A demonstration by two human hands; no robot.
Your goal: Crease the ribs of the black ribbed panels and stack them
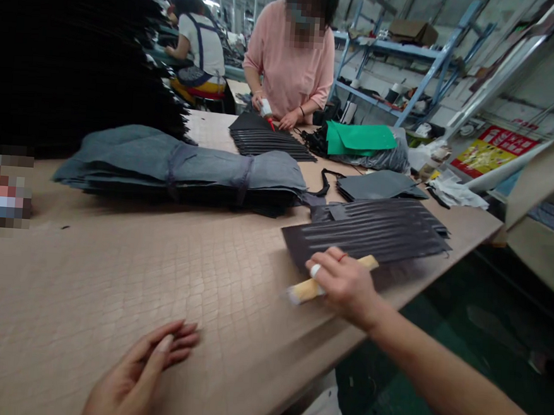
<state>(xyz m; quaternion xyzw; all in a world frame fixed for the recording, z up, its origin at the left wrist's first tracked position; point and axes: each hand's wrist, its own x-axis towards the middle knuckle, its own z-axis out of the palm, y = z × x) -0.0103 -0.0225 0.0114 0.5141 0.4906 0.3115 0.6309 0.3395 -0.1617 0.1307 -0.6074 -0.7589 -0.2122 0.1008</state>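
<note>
One yellow stick (306, 290), gripped in the closed right hand (345, 285); left hand (145, 369), loosely curled over the table (160, 256), holds nothing. Ridged dark panel (365, 229) just beyond right hand: low swing could snag its edge, dragging it askew.

Ridged, faintly glossy black sheet (375, 230)
</note>
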